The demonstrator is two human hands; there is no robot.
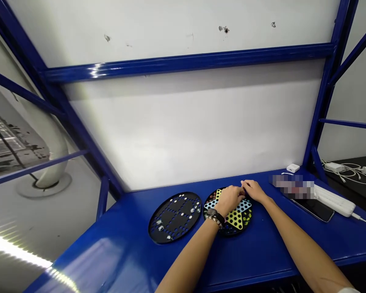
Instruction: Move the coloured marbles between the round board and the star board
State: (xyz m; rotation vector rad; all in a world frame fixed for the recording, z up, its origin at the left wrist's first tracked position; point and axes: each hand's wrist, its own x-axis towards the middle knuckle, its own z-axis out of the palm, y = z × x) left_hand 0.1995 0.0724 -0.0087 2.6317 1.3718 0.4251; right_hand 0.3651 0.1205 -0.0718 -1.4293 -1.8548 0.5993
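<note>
A round black Chinese checkers board [238, 220] with a yellow and light-blue star full of holes lies on the blue tabletop. My left hand [229, 199], with a watch and a beaded bracelet at the wrist, is over the middle of this board, its fingers curled and bunched together. My right hand [253, 190] meets it at the board's far right edge, fingers closed. Anything between the fingertips is too small or hidden to name. Green and dark red marbles show around the star's sides. Left of the board is a black round holed tray [174, 215] with several clear and white pieces.
On the right of the blue table [118, 240] are a phone [315, 209], a white power strip [334, 199] with a cable, and a small white case [293, 167]. A blue metal frame [183, 65] and a white panel rise behind. White cables and adapters [335, 167] lie farther right.
</note>
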